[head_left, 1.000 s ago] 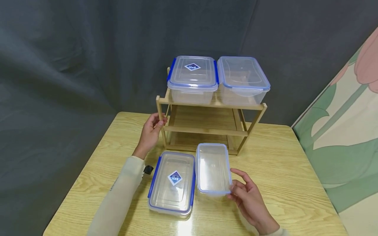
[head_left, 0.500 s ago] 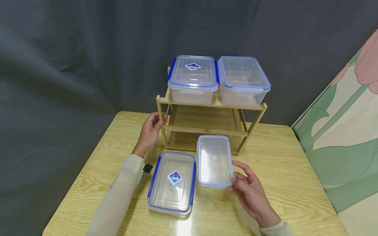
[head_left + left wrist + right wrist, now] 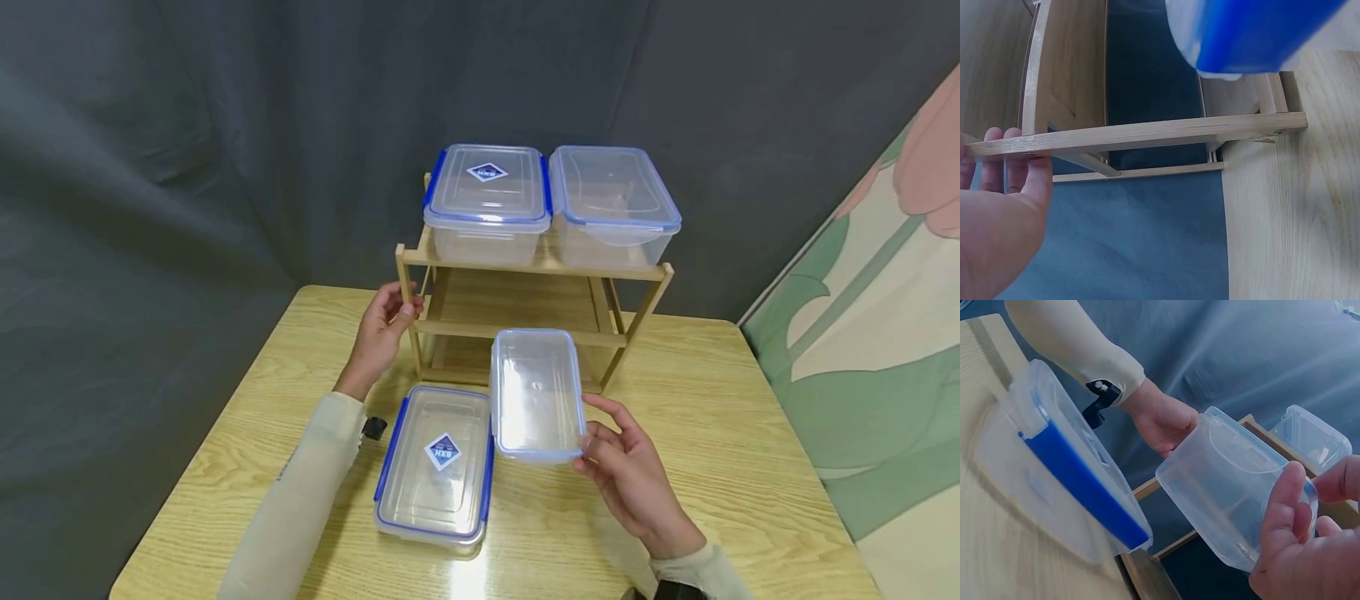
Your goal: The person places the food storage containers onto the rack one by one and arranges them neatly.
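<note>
The clear box (image 3: 537, 400) with the pale blue rim lies ahead and to the left of the right hand (image 3: 633, 483), which is much the nearer of the two. Its long axis runs away from the person, toward the wooden rack (image 3: 465, 329), with the far short end leaning slightly left. That far end overlaps the rack's front in the head view; whether the two touch cannot be told. Beyond it, the middle shelf (image 3: 517, 296) faces the person.

The right hand grasps the box by its near right corner, thumb and fingers pinching the rim, so nearly all of the box reaches out past the fingertips. In the right wrist view the box appears raised off the table (image 3: 712, 417), with its underside showing.

The left hand (image 3: 382, 333) holds the rack's left front post (image 3: 402, 271), fingers and thumb closed about the wood, well apart from the box and up to its left.

Just left of the held box, a flat box with dark blue latches (image 3: 433, 462) rests on the table, its length running much the same way. Two larger boxes, a blue-latched one (image 3: 491, 200) and a pale-rimmed one (image 3: 615, 196), stand side by side on the rack's top.
</note>
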Motion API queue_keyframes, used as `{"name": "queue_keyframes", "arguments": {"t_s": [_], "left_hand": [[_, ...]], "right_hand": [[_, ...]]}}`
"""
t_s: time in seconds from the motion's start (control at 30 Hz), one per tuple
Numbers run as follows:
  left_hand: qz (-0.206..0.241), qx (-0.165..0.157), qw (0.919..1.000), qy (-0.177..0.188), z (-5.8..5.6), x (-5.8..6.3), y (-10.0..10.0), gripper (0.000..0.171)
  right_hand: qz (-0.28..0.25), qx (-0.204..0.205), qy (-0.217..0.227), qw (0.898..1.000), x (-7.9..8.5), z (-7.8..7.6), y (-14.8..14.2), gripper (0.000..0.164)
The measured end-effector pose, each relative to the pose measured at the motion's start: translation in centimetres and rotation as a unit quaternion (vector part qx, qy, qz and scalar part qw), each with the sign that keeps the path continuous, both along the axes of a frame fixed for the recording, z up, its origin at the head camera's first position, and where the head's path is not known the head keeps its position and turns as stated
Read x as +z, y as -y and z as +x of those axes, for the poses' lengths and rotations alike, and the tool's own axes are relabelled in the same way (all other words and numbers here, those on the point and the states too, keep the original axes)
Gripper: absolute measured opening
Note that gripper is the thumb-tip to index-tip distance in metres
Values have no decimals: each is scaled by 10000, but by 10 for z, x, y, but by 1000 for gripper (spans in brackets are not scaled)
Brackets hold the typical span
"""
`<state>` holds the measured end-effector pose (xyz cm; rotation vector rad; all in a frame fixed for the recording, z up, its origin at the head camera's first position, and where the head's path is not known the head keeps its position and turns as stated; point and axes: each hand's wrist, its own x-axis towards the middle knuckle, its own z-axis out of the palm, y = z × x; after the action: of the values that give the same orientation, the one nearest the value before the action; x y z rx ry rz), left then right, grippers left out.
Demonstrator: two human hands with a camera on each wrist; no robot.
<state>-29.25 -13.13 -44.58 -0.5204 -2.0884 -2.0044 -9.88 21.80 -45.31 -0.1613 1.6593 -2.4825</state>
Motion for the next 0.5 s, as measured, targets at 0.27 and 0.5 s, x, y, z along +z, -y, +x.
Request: {"name": "queue_keyframes", "arguments": {"t_s": [0.27,0.5], "left_hand": [[495,-35,9987,-74,-2,0,-4,33],[257,44,9997,-1,-2,3,-5,32]], "right_hand": [[-101,-40,-140,9998,8,-8,9,53],[-170,-21,-85,9998,10,-16,17,52]]}}
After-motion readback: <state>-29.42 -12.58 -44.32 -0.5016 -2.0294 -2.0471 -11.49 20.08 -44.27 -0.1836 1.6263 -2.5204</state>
